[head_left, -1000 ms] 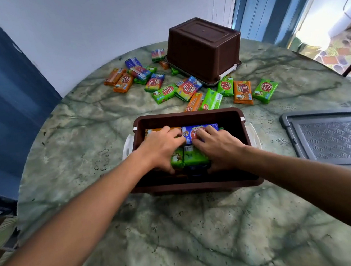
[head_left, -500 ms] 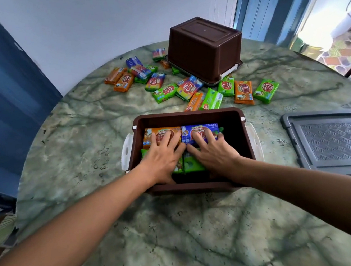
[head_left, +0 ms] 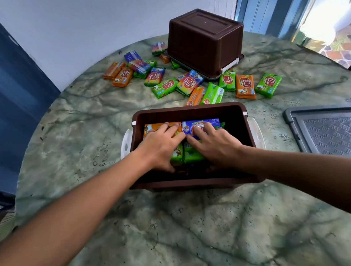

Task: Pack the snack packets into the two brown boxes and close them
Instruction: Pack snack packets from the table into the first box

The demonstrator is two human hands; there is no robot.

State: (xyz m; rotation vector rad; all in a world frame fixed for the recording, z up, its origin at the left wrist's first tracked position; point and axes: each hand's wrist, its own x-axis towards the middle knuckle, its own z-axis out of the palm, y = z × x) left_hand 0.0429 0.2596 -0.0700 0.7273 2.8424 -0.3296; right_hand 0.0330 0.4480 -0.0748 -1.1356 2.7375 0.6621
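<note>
Both hands flat in the open brown box [head_left: 189, 111] at frame centre: left hand [head_left: 160, 145] presses the orange packet [head_left: 154, 127], right hand [head_left: 215, 143] the blue packet [head_left: 199, 124], fingers straight, gripping nothing. Loose packets [head_left: 211, 94] lie above.

Red oval logos on snack packets [head_left: 244, 86], lettering too blurred to read

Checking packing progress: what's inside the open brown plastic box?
An orange packet, a blue packet and green packets, pressed by both hands. Anything beneath them is hidden.
</note>
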